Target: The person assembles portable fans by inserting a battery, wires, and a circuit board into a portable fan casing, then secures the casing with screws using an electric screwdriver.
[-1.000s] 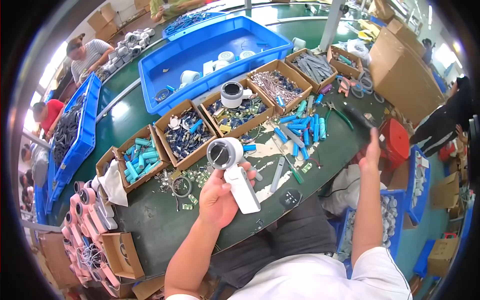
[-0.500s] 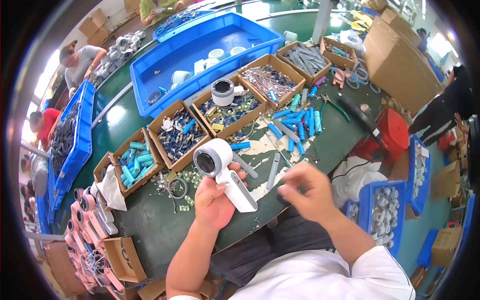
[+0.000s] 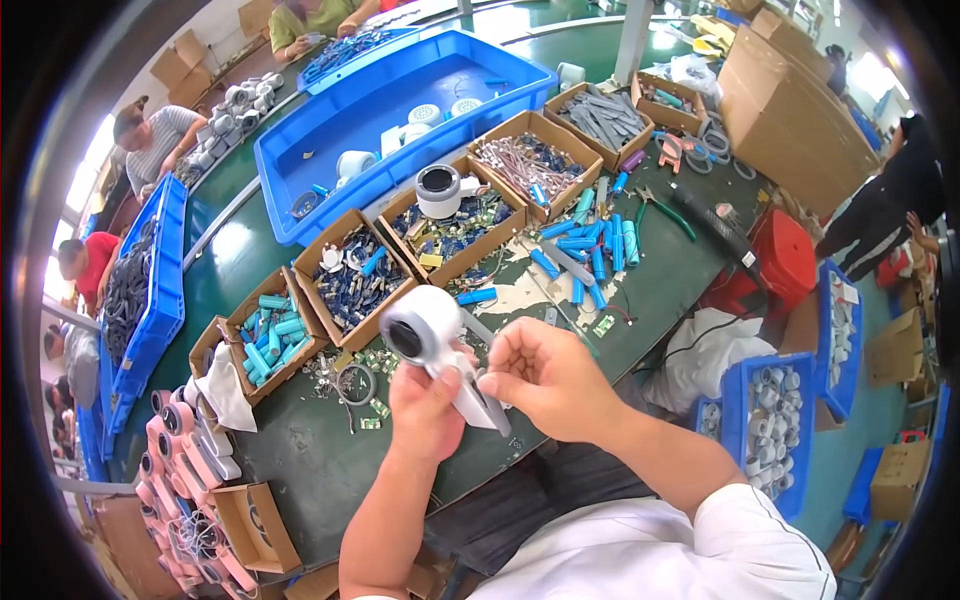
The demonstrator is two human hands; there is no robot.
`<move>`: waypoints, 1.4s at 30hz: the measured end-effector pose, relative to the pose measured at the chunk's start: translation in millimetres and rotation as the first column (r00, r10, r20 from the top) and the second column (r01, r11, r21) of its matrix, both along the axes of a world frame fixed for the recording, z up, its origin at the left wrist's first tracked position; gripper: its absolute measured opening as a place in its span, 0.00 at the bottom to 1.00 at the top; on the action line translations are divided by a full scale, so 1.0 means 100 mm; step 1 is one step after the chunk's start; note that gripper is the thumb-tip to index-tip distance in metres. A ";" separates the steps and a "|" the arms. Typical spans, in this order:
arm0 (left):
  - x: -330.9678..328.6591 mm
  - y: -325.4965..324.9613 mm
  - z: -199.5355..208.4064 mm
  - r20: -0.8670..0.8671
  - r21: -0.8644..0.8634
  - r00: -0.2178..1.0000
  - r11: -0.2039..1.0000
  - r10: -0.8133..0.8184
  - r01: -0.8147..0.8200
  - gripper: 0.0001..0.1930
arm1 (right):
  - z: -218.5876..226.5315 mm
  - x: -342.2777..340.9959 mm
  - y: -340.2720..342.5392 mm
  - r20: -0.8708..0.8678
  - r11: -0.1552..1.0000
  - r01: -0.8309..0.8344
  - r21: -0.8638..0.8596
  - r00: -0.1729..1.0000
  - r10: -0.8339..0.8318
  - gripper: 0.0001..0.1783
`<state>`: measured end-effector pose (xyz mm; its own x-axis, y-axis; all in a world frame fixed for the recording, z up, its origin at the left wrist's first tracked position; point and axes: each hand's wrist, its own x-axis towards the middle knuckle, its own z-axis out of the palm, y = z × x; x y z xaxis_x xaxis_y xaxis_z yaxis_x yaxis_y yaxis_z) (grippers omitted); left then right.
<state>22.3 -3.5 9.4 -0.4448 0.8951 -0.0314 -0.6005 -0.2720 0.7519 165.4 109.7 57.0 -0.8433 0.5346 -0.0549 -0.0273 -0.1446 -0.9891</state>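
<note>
A white handheld fan (image 3: 433,318) with a grey-rimmed round head is in my left hand (image 3: 424,418), whose fingers wrap its handle. My right hand (image 3: 553,388) is curled, thumb and fingertips pinched together against the right side of that handle. Whatever those fingertips grip, if anything, is too small to make out. Beyond the hands, several blue battery cells (image 3: 600,245) lie loose beside a pair of green-handled pliers (image 3: 662,212). A grey ring (image 3: 355,384) and small green circuit boards (image 3: 372,423) are left of the fan.
Cardboard boxes of circuit boards (image 3: 360,290), teal cells (image 3: 268,345) and grey strips (image 3: 602,118) line the bench. A large blue tray (image 3: 300,160) stands behind them. Pink fans (image 3: 180,470) pile up at left; a red stool (image 3: 780,250) stands at right. Other people work across the bench.
My right hand has moved left and in against the fan's handle, its fingers closing there. The fan has tilted slightly in my left hand. A small green board now shows near the blue cells.
</note>
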 end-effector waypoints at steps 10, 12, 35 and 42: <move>-0.18 0.03 -0.06 0.215 0.256 0.973 0.966 -0.082 0.025 0.40 | 0.05 -0.02 0.52 -0.081 0.723 0.357 0.591 0.918 -0.387 0.13; -0.18 0.04 -0.06 0.209 0.208 0.970 0.975 -0.123 0.079 0.45 | 0.08 -0.04 0.36 -0.045 0.803 0.267 0.532 0.957 -0.288 0.13; -0.11 -0.11 0.02 0.033 -0.037 0.996 0.996 -0.080 0.081 0.34 | -0.03 -0.19 0.03 -0.054 0.894 -0.249 -0.374 0.968 0.247 0.08; -0.05 0.00 0.00 0.017 -0.050 0.999 0.998 -0.031 0.032 0.29 | 0.04 -0.06 0.14 0.033 0.939 -0.121 -0.323 0.990 0.139 0.08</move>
<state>17.1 -3.4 9.4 -0.4155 0.9057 -0.0837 -0.6203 -0.2149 0.7543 159.8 124.2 60.6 -0.8950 0.3675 -0.2527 0.0659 -0.4514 -0.8899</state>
